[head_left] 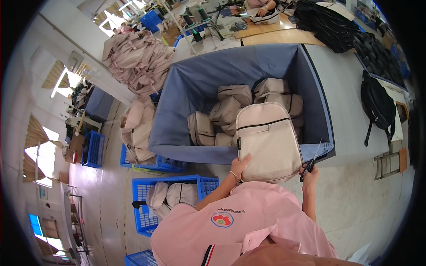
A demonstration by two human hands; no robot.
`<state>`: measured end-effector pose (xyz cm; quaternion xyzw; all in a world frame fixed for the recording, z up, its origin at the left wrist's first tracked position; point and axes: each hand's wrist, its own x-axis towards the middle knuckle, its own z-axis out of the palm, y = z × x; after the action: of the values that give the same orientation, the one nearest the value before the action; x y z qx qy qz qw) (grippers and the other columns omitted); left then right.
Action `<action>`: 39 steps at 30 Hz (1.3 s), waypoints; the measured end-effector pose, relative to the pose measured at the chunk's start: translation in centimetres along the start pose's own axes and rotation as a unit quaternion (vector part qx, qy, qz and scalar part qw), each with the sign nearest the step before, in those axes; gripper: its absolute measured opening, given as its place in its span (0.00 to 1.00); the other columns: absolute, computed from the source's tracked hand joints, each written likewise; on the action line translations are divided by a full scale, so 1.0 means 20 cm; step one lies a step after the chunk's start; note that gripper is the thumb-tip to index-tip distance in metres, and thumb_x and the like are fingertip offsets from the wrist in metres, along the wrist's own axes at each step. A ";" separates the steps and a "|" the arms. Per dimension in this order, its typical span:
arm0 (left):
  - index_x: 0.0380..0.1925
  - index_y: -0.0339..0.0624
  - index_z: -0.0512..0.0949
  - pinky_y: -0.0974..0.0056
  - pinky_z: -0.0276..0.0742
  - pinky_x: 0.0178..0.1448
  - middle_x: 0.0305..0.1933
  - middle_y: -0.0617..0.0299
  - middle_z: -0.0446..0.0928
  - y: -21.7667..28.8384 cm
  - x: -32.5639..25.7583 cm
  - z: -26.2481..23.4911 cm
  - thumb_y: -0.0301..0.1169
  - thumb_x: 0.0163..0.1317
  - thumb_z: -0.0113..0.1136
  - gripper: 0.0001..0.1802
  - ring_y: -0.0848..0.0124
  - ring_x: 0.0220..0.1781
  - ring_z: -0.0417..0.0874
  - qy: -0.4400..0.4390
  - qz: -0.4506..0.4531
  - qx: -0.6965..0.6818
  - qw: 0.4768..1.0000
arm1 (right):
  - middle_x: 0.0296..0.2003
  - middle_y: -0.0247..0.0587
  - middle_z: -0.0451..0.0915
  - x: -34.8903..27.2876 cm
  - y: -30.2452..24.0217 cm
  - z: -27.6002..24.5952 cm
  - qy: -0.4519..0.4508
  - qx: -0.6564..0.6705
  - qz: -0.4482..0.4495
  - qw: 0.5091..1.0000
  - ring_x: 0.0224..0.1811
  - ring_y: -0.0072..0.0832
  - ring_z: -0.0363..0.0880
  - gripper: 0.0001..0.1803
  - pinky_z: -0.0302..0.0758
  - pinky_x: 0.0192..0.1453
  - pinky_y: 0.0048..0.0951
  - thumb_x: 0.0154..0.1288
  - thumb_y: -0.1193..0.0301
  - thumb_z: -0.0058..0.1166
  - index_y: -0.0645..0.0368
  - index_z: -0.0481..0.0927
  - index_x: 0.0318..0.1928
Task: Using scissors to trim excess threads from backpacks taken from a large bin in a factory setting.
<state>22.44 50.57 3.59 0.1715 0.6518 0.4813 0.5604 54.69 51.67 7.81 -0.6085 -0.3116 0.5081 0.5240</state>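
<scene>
A beige backpack (268,148) with a dark zipper line across its upper front is held upright before me, at the near rim of a large blue fabric-lined bin (195,154). My left hand (240,167) grips its lower left side, thumb on the front panel. At the lower right edge of the backpack, my right hand (311,177) is closed round the black handles of a pair of scissors (309,167), blades pointing up and away. Whether the right fingers also pinch the bag's edge is hidden. Several similar beige backpacks (226,111) lie heaped inside the bin.
Left of me, a blue plastic crate (141,208) holds beige bags; another pile of beige bags (140,128) sits on a crate behind it. Pinkish fabric pieces (137,57) are heaped farther back. A black backpack (377,104) lies at right. Across the bin, a co-worker's hand (262,11) handles a bag.
</scene>
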 end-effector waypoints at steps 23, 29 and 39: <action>0.53 0.29 0.74 0.64 0.78 0.51 0.49 0.54 0.81 0.01 0.01 0.01 0.40 0.48 0.78 0.37 0.68 0.46 0.82 0.000 -0.030 -0.008 1.000 | 0.24 0.33 0.77 0.00 -0.01 -0.03 0.028 -0.044 0.025 0.998 0.22 0.20 0.76 0.13 0.74 0.25 0.22 0.51 0.81 0.65 0.61 0.73 0.32; 0.52 0.29 0.74 0.64 0.78 0.50 0.49 0.52 0.81 0.00 0.02 0.01 0.41 0.47 0.78 0.37 0.67 0.45 0.82 0.004 -0.019 -0.012 1.000 | 0.23 0.32 0.77 -0.01 -0.02 -0.01 0.029 -0.038 0.036 0.998 0.21 0.19 0.76 0.13 0.74 0.24 0.22 0.52 0.80 0.66 0.60 0.73 0.31; 0.53 0.27 0.73 0.62 0.79 0.49 0.49 0.51 0.80 -0.07 0.02 -0.04 0.44 0.47 0.78 0.40 0.65 0.45 0.83 0.020 -0.027 0.018 0.999 | 0.21 0.32 0.75 -0.08 -0.03 -0.03 0.035 0.047 0.069 0.996 0.18 0.19 0.72 0.10 0.69 0.21 0.22 0.55 0.77 0.64 0.57 0.73 0.31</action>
<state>21.97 49.92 2.17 0.1546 0.6755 0.4579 0.5569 54.89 50.21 8.71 -0.6204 -0.2261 0.5359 0.5261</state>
